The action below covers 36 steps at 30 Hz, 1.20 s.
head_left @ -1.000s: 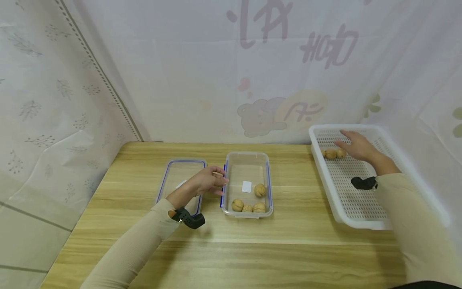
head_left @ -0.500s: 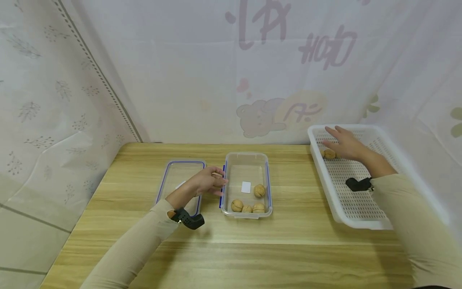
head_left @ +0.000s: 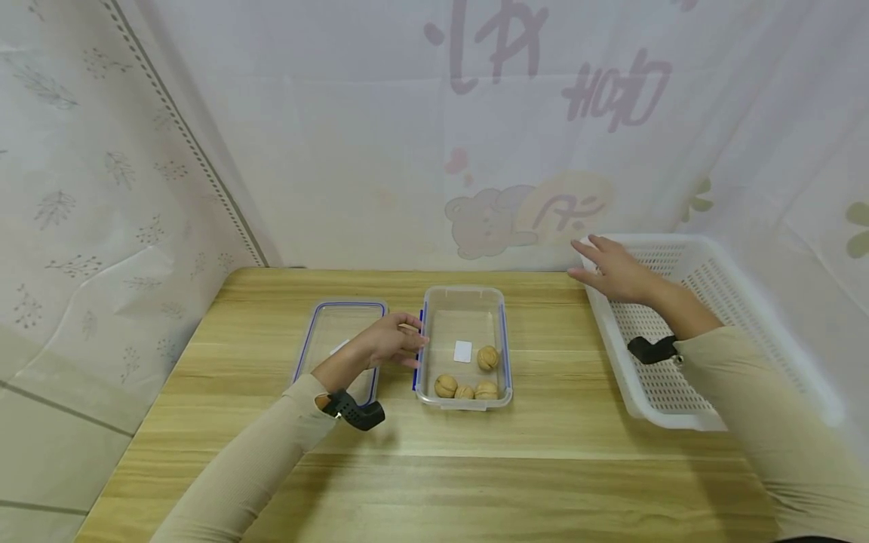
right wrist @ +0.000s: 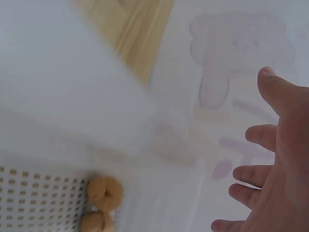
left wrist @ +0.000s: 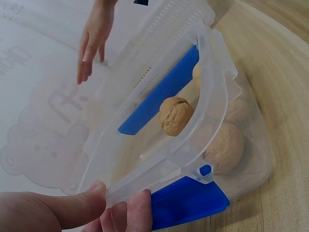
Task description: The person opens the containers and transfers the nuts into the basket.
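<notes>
Pinching container (head_left: pixel 464 343) rim, left grip (head_left: pixel 390 341); right grip (head_left: pixel 614 270) spread, empty

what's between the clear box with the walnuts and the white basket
Only bare wooden table lies between the clear box and the white basket, as the head view shows; the right hand hovers above the basket's near corner.

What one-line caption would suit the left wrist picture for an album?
Left hand pinches the rim of a clear box with walnuts inside; the right hand is open beyond.
</notes>
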Tool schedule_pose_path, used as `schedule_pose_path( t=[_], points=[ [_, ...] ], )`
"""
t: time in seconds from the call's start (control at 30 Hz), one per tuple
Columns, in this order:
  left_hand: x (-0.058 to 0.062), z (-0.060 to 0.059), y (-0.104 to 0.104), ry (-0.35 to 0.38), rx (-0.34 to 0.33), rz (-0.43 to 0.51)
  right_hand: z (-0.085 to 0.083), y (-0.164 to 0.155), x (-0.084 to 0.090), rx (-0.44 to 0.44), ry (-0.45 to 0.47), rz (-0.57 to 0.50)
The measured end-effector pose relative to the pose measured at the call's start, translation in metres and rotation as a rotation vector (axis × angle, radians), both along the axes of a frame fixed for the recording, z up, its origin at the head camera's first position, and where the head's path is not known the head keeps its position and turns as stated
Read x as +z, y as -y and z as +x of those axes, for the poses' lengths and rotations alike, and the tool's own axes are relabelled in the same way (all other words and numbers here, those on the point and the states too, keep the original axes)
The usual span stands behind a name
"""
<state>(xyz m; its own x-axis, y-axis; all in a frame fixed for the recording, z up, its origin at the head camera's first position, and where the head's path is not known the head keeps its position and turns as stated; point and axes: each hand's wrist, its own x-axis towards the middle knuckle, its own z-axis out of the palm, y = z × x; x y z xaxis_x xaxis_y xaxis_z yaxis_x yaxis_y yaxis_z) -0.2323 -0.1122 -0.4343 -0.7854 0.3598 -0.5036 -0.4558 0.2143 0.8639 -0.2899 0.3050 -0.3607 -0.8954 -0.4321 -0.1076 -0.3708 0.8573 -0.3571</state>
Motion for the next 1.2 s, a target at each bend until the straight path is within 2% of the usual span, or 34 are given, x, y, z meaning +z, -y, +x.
schedule_pose_path(
  t=[0.37, 0.67, 0.97, 1.2],
  points=[
    [0.001, 0.0, 0.001, 0.004, -0.007, -0.007, 0.008, 0.049, 0.002, 0.124, 0.017, 0.007],
    [0.0, 0.0, 0.0, 0.009, 0.001, -0.011, 0.014, 0.086, -0.002, 0.225, 0.063, -0.081],
    [0.0, 0.0, 0.0, 0.006, 0.008, -0.009, 0.018, 0.13, -0.01, 0.348, 0.152, -0.155],
    [0.0, 0.0, 0.0, 0.008, 0.008, -0.01, 0.021, 0.157, -0.023, 0.447, 0.254, -0.128]
  ],
)
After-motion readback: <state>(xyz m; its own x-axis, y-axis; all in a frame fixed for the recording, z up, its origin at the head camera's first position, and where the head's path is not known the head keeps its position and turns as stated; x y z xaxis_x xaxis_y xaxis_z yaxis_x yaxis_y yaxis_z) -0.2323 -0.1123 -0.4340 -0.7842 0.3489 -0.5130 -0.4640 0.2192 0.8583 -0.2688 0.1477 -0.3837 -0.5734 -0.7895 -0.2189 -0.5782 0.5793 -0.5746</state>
